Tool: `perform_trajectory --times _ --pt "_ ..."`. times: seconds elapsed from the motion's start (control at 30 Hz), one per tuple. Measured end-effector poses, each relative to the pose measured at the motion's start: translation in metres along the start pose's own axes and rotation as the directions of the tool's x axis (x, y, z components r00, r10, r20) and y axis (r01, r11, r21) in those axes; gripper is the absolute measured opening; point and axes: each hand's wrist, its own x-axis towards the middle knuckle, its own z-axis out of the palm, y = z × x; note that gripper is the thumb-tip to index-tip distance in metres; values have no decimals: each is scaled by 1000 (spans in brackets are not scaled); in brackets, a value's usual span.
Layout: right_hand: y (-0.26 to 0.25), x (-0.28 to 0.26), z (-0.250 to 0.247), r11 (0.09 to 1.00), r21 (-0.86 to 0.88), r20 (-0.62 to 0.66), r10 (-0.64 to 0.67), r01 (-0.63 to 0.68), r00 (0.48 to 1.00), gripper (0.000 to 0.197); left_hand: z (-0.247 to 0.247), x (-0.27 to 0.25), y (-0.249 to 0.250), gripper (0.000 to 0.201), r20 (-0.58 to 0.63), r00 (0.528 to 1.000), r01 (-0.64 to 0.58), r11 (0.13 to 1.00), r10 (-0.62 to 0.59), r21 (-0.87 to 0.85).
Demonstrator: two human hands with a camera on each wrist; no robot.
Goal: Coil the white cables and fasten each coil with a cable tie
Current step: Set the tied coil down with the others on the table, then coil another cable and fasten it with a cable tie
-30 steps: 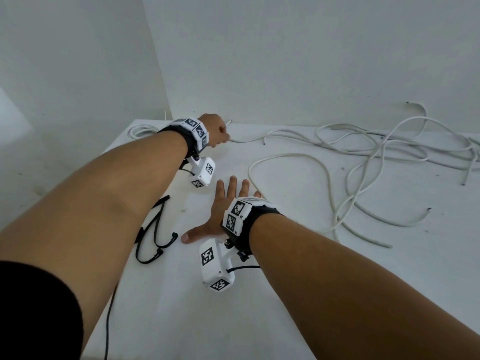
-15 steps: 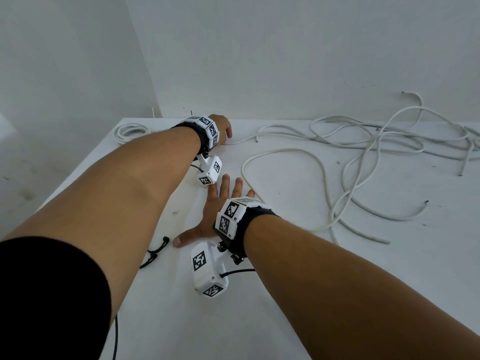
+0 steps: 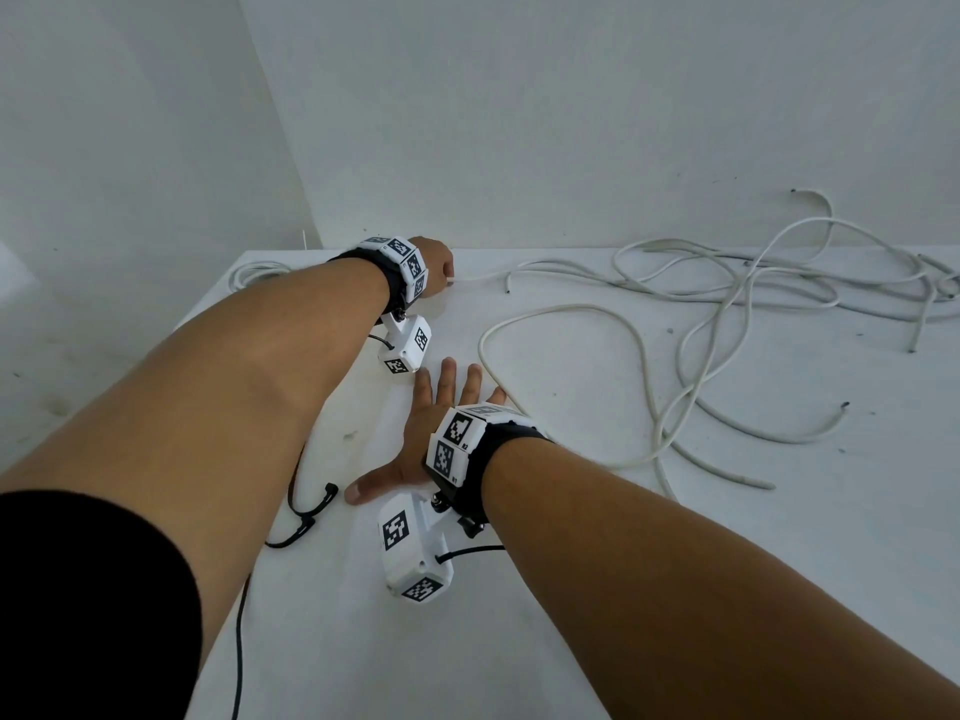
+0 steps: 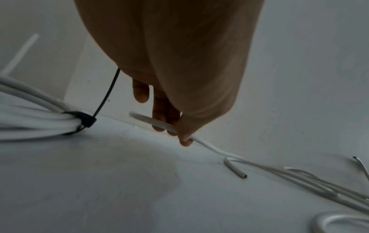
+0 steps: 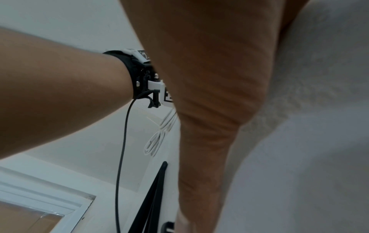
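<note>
At the back of the white table (image 3: 571,589), my left hand (image 3: 439,262) grips the end of a loose white cable (image 3: 483,275). In the left wrist view the fingers (image 4: 165,119) and thumb pinch that cable (image 4: 211,148), whose short end sticks out to the left. My right hand (image 3: 441,402) lies flat on the table with fingers spread and holds nothing. A finished coil (image 3: 254,272) sits in the back left corner, bound by a black cable tie (image 4: 85,120). Several spare black ties (image 3: 311,506) lie under my left forearm.
A tangle of loose white cables (image 3: 753,304) spreads over the right half of the table, with one big loop (image 3: 571,311) just beyond my right fingers. White walls close off the back and left. A black camera cord (image 3: 239,641) hangs at the table's left edge.
My left hand keeps its hold on the cable end by the back wall and has sunk slightly toward the table. My right hand stays flat in place.
</note>
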Motion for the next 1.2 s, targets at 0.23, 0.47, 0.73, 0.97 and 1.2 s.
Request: perform_trajectory --times 0.23,0.47,0.73,0.97,1.2 --pt "2 2 -5 1000 -22 20 9 -9 1000 158 -30 -13 -3 28 -197 975 58 976 -100 -210" --pt "4 -1 -14 1000 -4 12 -2 2 1000 154 -54 -45 0 25 -261 949 76 934 -175 -349" --pt "46 -17 -58 772 606 -122 -147 191 982 56 -80 -99 15 29 -304 903 52 779 -304 -625" --pt "102 -44 -102 745 505 -804 222 436 552 26 -89 -150 36 33 -124 954 -63 220 -274 -973" --pt "94 -49 -112 882 306 -740 -17 359 673 50 -91 -195 62 35 -96 995 -82 -364 22 -928"
